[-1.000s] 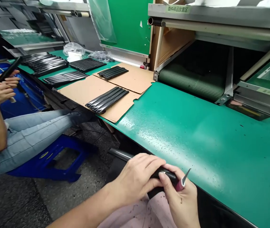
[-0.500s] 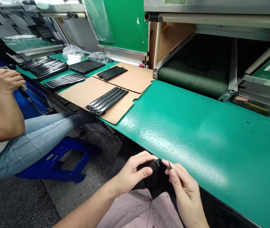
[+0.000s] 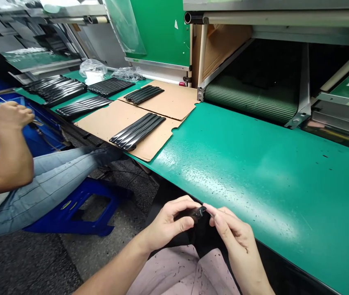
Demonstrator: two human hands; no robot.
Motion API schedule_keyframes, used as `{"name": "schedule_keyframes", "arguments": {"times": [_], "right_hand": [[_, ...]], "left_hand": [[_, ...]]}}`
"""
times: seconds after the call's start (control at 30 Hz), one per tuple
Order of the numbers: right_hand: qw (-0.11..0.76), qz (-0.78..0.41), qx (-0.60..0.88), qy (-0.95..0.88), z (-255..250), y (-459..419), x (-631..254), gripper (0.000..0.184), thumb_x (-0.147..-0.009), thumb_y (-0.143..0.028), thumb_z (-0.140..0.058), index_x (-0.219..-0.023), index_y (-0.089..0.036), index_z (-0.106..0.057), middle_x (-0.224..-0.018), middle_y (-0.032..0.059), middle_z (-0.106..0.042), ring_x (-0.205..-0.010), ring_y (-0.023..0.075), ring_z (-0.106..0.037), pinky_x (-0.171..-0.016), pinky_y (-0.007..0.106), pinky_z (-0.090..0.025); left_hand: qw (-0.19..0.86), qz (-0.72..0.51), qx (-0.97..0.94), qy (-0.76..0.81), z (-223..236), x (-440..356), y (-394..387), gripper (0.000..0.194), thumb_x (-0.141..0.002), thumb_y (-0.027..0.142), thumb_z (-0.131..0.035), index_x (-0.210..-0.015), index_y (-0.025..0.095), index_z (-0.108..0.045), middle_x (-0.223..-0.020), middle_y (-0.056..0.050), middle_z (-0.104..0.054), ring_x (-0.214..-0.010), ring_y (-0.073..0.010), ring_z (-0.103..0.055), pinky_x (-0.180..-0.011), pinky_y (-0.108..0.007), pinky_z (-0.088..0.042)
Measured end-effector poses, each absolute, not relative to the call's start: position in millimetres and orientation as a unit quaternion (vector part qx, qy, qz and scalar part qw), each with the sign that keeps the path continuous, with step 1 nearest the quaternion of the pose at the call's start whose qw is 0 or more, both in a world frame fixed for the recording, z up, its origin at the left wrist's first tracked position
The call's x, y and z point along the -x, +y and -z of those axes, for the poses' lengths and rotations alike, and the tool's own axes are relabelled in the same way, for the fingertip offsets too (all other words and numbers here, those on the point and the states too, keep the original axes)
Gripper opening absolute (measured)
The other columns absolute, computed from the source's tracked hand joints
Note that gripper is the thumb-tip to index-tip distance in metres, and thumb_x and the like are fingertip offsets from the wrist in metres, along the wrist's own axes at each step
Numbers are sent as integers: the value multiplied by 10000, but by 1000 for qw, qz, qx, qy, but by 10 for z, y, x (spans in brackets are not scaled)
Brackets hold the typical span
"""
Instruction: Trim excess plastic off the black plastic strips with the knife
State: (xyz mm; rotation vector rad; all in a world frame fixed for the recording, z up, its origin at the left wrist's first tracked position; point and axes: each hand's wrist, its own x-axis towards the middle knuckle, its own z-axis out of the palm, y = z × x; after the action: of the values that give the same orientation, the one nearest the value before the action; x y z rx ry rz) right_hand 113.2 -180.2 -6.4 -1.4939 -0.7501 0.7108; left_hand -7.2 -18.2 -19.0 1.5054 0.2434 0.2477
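Above my lap, my left hand (image 3: 176,219) is closed around a glossy black plastic piece (image 3: 198,213). The thumb lies along its near side, and a curved end sticks out toward the right. Close against that end is my right hand (image 3: 231,229), its thumb and index finger pinched together. Half a second earlier a small dark pointed blade showed in this pinch; the fingers now hide it. The lower part of the black piece blends into dark cloth, so its full length cannot be made out.
Glossy black strips (image 3: 139,131) lie in rows on cardboard sheets (image 3: 96,121) at the left. Dark scraps dot the green tabletop (image 3: 254,164). Behind it stands a conveyor belt (image 3: 251,100). A co-worker's hand (image 3: 13,114) holds a thin tool, above a blue stool (image 3: 79,205).
My right hand has turned and shifted slightly left, its fingertips now against the black piece's end. The blade tip has gone from sight. The co-worker's hand has moved slightly right and down.
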Motion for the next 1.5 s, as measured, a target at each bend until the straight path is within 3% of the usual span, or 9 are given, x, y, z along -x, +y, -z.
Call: {"name": "schedule_keyframes", "arguments": {"times": [0.13,0.33,0.47,0.67,0.8,0.93,1.17,1.5], "right_hand": [[605,-305,655,-334,82,-1800,-1122,266,-987,-385,-550,-1197,-321,-701,-845,8,-612,-763,168,-568,-661,253,-454],[606,-350,644,-309,87,-1826,-1101,268,-967,-415,-602,-1221,-376,-678,-979,4,-678,-897,180,-617,-833,268,-489],[609,-363,622,-332,72,-1821,-1112,252,-971,-385,-605,-1211,-386,-682,-979,2,-681,-900,179,-626,-847,272,-500],[614,-296,638,-357,71,-1785,-1044,265,-992,-310,-567,-1227,-381,-666,-1007,3,-676,-1049,204,-607,-791,245,-510],[613,-254,649,-372,99,-1730,-995,285,-1007,-284,-526,-1247,-374,-650,-997,1,-656,-952,174,-616,-773,244,-503],[628,-235,657,-346,163,-1661,-1001,267,-1011,-287,-502,-1201,-365,-673,-971,-5,-646,-867,147,-603,-732,229,-487],[612,-239,683,-320,130,-1666,-958,277,-993,-349,-520,-1226,-374,-668,-776,-27,-582,-639,106,-514,-605,193,-458],[605,-327,668,-283,164,-1641,-935,330,-955,-445,-545,-1252,-363,-664,-721,-5,-553,-613,139,-460,-615,250,-470]], "left_hand": [[714,-116,-682,108,194,91,-178,371,-886,466,-620,-1134,202,-703,-924,-52,-548,-845,-163,-512,-780,-281,-418],[712,-126,-687,74,215,103,-168,381,-887,472,-619,-1137,196,-702,-914,-53,-562,-843,-163,-506,-753,-274,-412],[718,-130,-679,80,216,112,-187,373,-871,457,-649,-1131,198,-713,-910,-58,-605,-827,-161,-536,-740,-269,-425],[698,-162,-689,103,191,131,-228,391,-849,437,-684,-1135,175,-728,-937,-88,-675,-848,-182,-601,-769,-285,-468],[672,-227,-694,120,229,126,-269,332,-796,296,-763,-1121,236,-730,-978,-65,-713,-879,-183,-652,-796,-285,-506],[605,-295,-723,155,250,97,-340,325,-741,138,-793,-1041,243,-722,-1013,-40,-730,-931,-184,-684,-815,-278,-537],[453,-416,-760,212,334,55,-349,343,-744,24,-741,-1003,224,-639,-1007,-28,-723,-927,-179,-687,-803,-312,-571],[291,-466,-826,126,357,63,-284,426,-709,-92,-672,-1027,188,-630,-1026,-74,-725,-902,-203,-677,-747,-362,-545]]}}
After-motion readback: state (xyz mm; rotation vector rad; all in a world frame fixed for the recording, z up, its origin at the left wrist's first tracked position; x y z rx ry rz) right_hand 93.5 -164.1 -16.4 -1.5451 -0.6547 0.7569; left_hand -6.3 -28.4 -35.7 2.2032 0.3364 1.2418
